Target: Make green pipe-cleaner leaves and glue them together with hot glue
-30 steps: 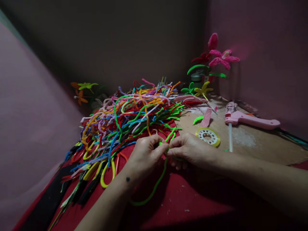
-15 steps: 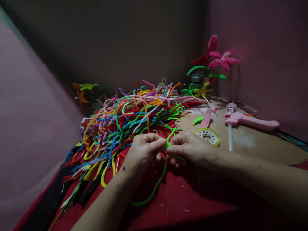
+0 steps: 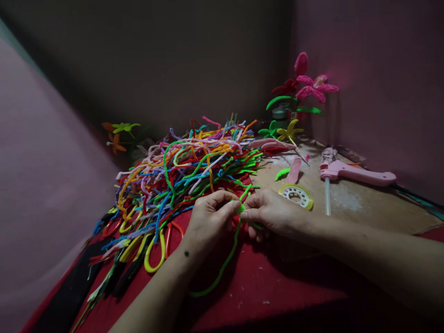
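Note:
My left hand [image 3: 214, 217] and my right hand [image 3: 264, 210] meet at the middle, just in front of the pile. Both pinch a bright green pipe cleaner [image 3: 227, 263] between thumb and fingers. Its long tail hangs from between the hands and curves down to the left over the red cloth. A small bunched green part shows between the fingertips; its exact shape is hidden.
A large heap of coloured pipe cleaners [image 3: 194, 162] lies behind my left hand, with yellow-handled scissors [image 3: 155, 252] at its front. On brown cardboard [image 3: 367, 208] at right are a tape roll [image 3: 296, 197] and a pink glue gun [image 3: 360, 173]. Fuzzy flowers [image 3: 317, 88] stand behind.
The view has shifted slightly. My left hand has turned a little around the green piece, and its lower fingers are now more hidden. Both hands still pinch it.

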### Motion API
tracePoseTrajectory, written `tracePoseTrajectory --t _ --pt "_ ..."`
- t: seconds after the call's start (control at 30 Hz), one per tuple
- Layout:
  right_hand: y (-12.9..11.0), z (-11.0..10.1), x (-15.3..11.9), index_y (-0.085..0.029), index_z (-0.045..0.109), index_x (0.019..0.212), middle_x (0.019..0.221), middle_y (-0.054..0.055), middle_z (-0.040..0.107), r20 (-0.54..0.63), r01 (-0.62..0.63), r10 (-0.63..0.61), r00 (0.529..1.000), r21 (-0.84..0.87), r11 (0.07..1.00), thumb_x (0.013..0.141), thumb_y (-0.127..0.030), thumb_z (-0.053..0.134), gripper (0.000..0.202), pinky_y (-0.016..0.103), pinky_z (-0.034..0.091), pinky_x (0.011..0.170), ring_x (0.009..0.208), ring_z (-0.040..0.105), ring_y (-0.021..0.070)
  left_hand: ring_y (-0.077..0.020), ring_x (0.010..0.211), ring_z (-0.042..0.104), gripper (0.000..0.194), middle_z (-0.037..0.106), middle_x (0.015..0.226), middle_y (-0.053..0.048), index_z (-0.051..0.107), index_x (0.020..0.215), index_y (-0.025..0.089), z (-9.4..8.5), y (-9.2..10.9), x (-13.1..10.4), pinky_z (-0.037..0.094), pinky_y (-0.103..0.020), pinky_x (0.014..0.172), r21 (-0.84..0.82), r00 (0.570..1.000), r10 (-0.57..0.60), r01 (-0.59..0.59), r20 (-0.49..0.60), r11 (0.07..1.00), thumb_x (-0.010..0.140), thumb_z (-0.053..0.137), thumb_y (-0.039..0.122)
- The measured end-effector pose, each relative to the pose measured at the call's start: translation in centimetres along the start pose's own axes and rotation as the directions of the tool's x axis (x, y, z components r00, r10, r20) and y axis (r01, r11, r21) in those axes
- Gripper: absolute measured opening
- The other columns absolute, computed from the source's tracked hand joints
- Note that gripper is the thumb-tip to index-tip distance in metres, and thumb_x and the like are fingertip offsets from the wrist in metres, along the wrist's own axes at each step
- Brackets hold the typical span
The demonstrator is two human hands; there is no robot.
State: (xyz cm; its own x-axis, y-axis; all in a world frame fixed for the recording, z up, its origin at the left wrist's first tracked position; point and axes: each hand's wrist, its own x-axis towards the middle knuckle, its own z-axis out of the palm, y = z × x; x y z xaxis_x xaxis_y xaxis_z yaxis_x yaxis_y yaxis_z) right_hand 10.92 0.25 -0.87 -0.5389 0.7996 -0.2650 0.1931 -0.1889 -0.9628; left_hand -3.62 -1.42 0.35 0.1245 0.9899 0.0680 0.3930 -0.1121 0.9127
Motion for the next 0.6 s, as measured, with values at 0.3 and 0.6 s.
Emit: tracePoseTrajectory --t 0.3,0.6 --pt "1.0 -1.1 0.4 -0.015 0.054 0.073 0.048 0.000 0.059 0.112 0.055 -0.142 0.984 0.563 0.825 0.079 -0.023 0.053 0.010 0.015 0.038 0.033 0.036 0.053 0.0092 -0.0030 0.038 0.043 0.018 0.057 0.063 0.002 0.058 0.080 0.016 -1.3 -0.1 0.3 0.030 -0.014 0.033 -0.396 0.992 -0.120 0.130 0.049 0.909 0.071 0.063 0.030" --pt "1.3 -0.9 0.9 -0.015 0.056 0.077 0.045 -0.001 0.057 0.099 0.049 -0.143 0.985 0.633 0.773 0.077 -0.024 0.056 0.009 0.014 0.037 0.030 0.033 0.050 0.0083 -0.0027 0.034 0.036 0.018 0.056 0.054 -0.002 0.059 0.072 0.009 -0.3 -0.5 0.2 0.028 -0.015 0.030 -0.427 0.924 -0.178 0.319 0.339 0.846 0.073 0.059 0.027"
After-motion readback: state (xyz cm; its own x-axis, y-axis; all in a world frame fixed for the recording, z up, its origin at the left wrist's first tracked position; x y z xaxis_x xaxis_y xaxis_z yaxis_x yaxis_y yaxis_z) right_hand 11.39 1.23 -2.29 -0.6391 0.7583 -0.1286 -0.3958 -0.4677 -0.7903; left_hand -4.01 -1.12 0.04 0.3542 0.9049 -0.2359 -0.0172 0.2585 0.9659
